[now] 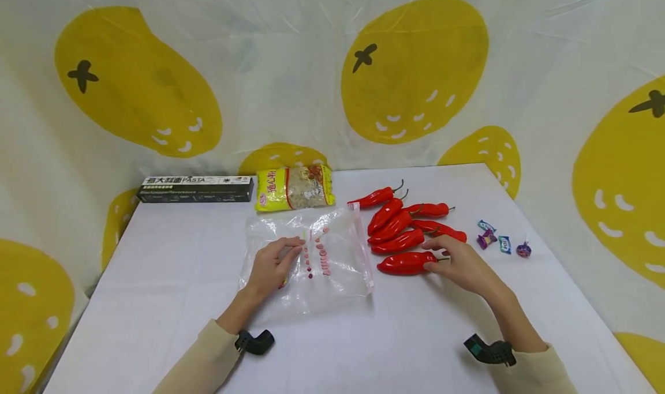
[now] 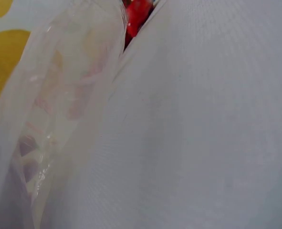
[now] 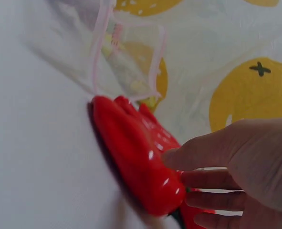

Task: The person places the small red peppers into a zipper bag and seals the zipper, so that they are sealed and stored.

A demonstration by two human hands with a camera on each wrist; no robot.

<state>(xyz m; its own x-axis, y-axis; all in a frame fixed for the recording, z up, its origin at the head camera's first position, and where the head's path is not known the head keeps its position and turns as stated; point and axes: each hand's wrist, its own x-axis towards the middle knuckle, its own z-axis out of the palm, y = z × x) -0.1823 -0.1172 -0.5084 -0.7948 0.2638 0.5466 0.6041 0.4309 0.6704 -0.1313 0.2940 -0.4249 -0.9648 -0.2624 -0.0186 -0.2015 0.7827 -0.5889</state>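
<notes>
A clear zip bag with pink print lies on the white table, its upper film raised. My left hand is over its left half, thumb and forefinger pinching the film; that hand does not show in the left wrist view. At the bag's right lies the nearest red pepper, stem pointing right. My right hand is at its stem end, thumb and fingers spread apart. In the right wrist view the thumb reaches the pepper, with the fingers beyond it. Several more red peppers lie piled just behind.
A black and white pasta box and a yellow bag of macaroni stand along the back edge. Several small wrapped candies lie right of the peppers. A curtain printed with yellow fruit hangs behind the table.
</notes>
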